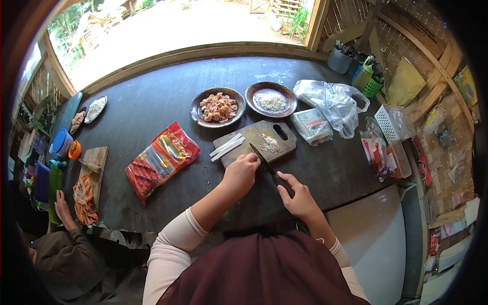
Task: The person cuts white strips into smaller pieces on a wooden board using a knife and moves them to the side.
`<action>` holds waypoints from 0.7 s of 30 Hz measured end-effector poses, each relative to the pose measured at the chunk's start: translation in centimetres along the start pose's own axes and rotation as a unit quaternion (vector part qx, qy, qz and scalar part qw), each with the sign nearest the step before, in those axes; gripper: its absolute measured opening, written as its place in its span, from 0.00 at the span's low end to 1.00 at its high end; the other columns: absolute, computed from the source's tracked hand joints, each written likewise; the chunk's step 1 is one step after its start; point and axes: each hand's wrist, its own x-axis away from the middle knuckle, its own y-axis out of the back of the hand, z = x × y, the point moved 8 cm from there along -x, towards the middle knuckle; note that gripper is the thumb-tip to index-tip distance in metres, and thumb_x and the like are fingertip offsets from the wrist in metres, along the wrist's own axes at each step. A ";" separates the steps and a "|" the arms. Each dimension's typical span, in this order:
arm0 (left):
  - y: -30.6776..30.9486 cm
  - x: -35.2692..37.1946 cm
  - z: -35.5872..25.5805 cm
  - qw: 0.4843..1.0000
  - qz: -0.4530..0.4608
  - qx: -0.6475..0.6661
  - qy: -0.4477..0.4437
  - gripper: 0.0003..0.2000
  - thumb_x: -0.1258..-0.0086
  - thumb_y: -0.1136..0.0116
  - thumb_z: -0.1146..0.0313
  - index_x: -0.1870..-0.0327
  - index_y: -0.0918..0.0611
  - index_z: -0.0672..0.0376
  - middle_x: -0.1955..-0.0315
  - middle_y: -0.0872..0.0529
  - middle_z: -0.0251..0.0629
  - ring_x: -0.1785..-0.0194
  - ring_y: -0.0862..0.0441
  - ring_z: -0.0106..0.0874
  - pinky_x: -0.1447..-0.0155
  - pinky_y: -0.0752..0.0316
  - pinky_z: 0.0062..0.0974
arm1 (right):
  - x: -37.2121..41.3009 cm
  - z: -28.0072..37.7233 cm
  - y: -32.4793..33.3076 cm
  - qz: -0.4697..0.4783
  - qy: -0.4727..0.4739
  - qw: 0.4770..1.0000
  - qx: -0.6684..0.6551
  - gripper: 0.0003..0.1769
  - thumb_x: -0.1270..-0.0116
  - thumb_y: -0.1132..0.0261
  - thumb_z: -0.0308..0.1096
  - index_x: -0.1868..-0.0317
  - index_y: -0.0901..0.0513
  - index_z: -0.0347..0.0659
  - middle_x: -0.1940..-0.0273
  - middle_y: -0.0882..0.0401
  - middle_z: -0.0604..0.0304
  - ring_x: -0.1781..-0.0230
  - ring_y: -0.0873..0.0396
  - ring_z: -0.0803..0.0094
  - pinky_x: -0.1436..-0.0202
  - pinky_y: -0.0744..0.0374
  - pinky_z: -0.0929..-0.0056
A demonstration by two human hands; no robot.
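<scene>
My right hand (297, 196) is closed around the dark handle of a kitchen knife (268, 164), its blade pointing forward and left over a grey cutting board (251, 136). My left hand (242, 169) rests on the board's near edge beside the blade, fingers bent and pressed together; whatever lies under the fingertips is hidden. Long white strips (227, 146) lie on the board's left part. A small pile of fine pale shreds (270, 144) sits on its right, near the handle hole. Behind the board stand a dark bowl (215, 124) of brown chunks and a dark plate (273, 114) of white shreds.
A red food packet (162, 161) lies left of the board. Plastic bags (330, 99) and a white packet (311, 126) lie right. Another person's hand (63, 210) is at the left edge near a wooden board (96, 165) and orange cloth (85, 199). Baskets (373, 87) stand far right.
</scene>
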 end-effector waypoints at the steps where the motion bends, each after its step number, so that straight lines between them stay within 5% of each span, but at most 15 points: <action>1: 0.1 0.0 0.0 1.000 -0.005 0.006 0.000 0.15 0.45 0.44 0.79 0.55 0.15 0.60 0.54 0.18 0.39 0.49 0.19 0.41 0.44 0.23 0.32 | -0.4 0.2 -0.2 0.001 0.001 1.000 0.008 0.22 0.31 0.38 0.31 0.37 0.24 0.42 0.57 0.15 0.43 0.55 0.14 0.61 0.50 0.20 0.68; 6: 0.3 0.0 0.2 1.000 -0.011 0.016 0.008 0.15 0.44 0.44 0.79 0.55 0.15 0.60 0.54 0.18 0.39 0.49 0.19 0.41 0.45 0.22 0.33 | -1.9 0.2 -0.7 -0.033 0.092 0.995 0.016 0.23 0.31 0.37 0.31 0.36 0.25 0.42 0.66 0.16 0.52 0.67 0.19 0.74 0.59 0.21 0.73; 9: 0.0 0.2 0.2 1.000 0.001 -0.002 -0.002 0.15 0.44 0.43 0.77 0.54 0.15 0.59 0.55 0.18 0.37 0.49 0.20 0.37 0.48 0.21 0.32 | -2.1 -0.9 -1.0 -0.004 0.025 0.999 -0.045 0.23 0.31 0.36 0.31 0.35 0.25 0.41 0.72 0.20 0.60 0.74 0.25 0.78 0.65 0.23 0.76; 11: 0.1 0.1 0.1 1.000 0.003 -0.013 -0.007 0.15 0.43 0.43 0.77 0.54 0.15 0.59 0.55 0.18 0.36 0.49 0.20 0.37 0.48 0.21 0.32 | -1.8 -0.8 -0.4 -0.019 -0.003 0.997 -0.079 0.23 0.31 0.36 0.37 0.37 0.23 0.45 0.48 0.18 0.38 0.45 0.19 0.46 0.43 0.22 0.62; 12: 0.0 0.2 0.1 1.000 0.004 -0.012 -0.006 0.15 0.43 0.43 0.77 0.54 0.15 0.59 0.55 0.18 0.36 0.49 0.20 0.37 0.48 0.21 0.32 | -1.7 -0.7 -0.4 -0.018 -0.004 0.997 -0.079 0.23 0.31 0.36 0.37 0.37 0.23 0.45 0.48 0.18 0.38 0.45 0.19 0.46 0.43 0.22 0.62; 14: 0.0 0.1 0.3 1.000 0.003 0.010 0.003 0.17 0.44 0.43 0.79 0.53 0.15 0.59 0.54 0.17 0.38 0.48 0.19 0.41 0.44 0.22 0.33 | -1.4 0.2 -0.1 -0.034 0.033 0.998 -0.033 0.23 0.31 0.35 0.32 0.36 0.23 0.42 0.75 0.25 0.64 0.76 0.29 0.83 0.69 0.26 0.78; 18: 0.2 0.1 0.2 1.000 0.001 0.014 0.006 0.17 0.44 0.43 0.79 0.53 0.15 0.59 0.53 0.18 0.38 0.48 0.19 0.41 0.43 0.23 0.33 | -0.9 0.4 -0.3 -0.018 0.014 1.000 -0.010 0.22 0.31 0.35 0.33 0.37 0.22 0.43 0.72 0.21 0.61 0.73 0.28 0.83 0.66 0.25 0.78; 21: 0.0 0.2 0.2 1.000 0.003 -0.007 -0.003 0.15 0.43 0.43 0.78 0.53 0.15 0.60 0.52 0.19 0.36 0.48 0.20 0.37 0.47 0.21 0.31 | -0.7 0.4 -0.3 -0.029 0.027 0.999 -0.012 0.22 0.32 0.35 0.33 0.37 0.22 0.44 0.64 0.15 0.51 0.66 0.18 0.75 0.57 0.21 0.73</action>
